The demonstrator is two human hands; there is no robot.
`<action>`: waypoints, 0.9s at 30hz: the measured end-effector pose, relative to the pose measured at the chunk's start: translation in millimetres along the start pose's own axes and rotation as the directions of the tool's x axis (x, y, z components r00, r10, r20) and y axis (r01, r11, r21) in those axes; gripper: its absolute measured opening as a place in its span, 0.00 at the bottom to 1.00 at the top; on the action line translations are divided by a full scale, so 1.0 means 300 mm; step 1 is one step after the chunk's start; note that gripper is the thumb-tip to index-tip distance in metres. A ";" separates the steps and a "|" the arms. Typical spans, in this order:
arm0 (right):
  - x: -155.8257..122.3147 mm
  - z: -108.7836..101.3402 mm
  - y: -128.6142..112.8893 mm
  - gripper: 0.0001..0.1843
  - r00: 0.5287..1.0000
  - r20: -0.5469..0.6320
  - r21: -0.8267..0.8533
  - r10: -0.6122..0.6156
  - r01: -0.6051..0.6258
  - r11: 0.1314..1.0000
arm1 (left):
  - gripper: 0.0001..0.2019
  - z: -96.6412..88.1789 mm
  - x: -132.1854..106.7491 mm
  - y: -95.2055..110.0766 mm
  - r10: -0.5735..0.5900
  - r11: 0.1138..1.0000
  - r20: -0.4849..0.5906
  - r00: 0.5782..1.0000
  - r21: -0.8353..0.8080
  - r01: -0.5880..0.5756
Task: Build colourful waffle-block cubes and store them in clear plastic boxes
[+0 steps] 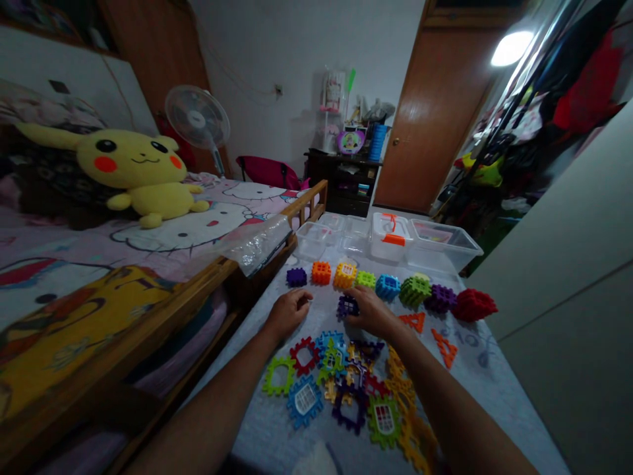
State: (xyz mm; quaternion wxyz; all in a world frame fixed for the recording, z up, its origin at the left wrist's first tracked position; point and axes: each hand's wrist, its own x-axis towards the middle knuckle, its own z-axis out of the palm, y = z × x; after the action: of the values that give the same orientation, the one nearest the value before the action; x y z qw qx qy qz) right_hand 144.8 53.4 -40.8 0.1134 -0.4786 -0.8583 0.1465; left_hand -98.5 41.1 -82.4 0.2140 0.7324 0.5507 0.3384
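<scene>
1. Head view: the right hand pinches a purple cube built of toothed tiles. The cube stands on the grey cloth, just in front of a row of finished cubes.
2. The left hand rests on the cloth beside it, fingers loosely curled. Whether they cover a piece cannot be told.
3. Judged from this frame, the cube is being squared up or closed. It would go best with the fingers pressing on opposite faces, so that the teeth seat evenly and do not spring apart.
4. The free hand would do well to brace the cube's far side, since the cloth could let it slide. The yellow cube stands near behind, so a push should run downward, not forward.
5. Loose flat tiles lie heaped between the forearms, within easy reach of either hand. Two orange triangles lie to the right.
6. Hidden or unclear: the right-hand fingers cover part of the cube, so its open or finished sides cannot be seen.
7. The dim light also blurs the tile colours in the heap, and the lower edge of the frame cuts off some tiles.
8. The contents of the clear boxes behind the row are hard to make out.
</scene>
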 end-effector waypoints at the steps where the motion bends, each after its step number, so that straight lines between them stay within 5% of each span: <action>1: 0.012 0.011 -0.016 0.31 1.000 -0.007 0.015 -0.012 0.013 1.000 | 0.10 0.000 -0.001 0.001 0.000 1.000 0.001 1.000 -0.001 0.000; 5: 0.044 0.036 -0.057 0.28 1.000 0.015 0.039 -0.020 0.019 0.999 | 0.09 -0.004 -0.004 0.010 -0.011 1.000 0.006 1.000 -0.019 0.011; 9: 0.010 -0.019 -0.033 0.29 1.000 0.001 0.059 -0.020 0.020 0.998 | 0.09 -0.003 -0.008 0.010 0.003 1.000 0.022 1.000 -0.004 -0.003; 17: -0.323 -0.172 0.171 0.19 0.979 -0.159 0.089 0.128 -0.115 0.989 | 0.20 -0.006 -0.002 0.067 0.161 0.980 0.159 0.974 0.093 -0.177; 22: -0.500 -0.152 0.236 0.18 0.943 -0.192 0.162 0.271 -0.242 0.957 | 0.27 0.021 0.044 0.165 0.231 0.950 0.296 0.927 0.139 -0.281; 27: -0.539 -0.090 0.252 0.20 0.855 -0.342 0.232 0.389 -0.324 0.917 | 0.29 0.058 0.116 0.227 0.173 0.926 0.408 0.897 0.242 -0.289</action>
State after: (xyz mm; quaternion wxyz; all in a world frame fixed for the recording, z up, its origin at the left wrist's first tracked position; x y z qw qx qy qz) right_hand 296.9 -43.3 -51.5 0.2883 -0.6377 -0.7004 0.1399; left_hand -34.9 54.6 -38.4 0.1622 0.8682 0.4515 0.1271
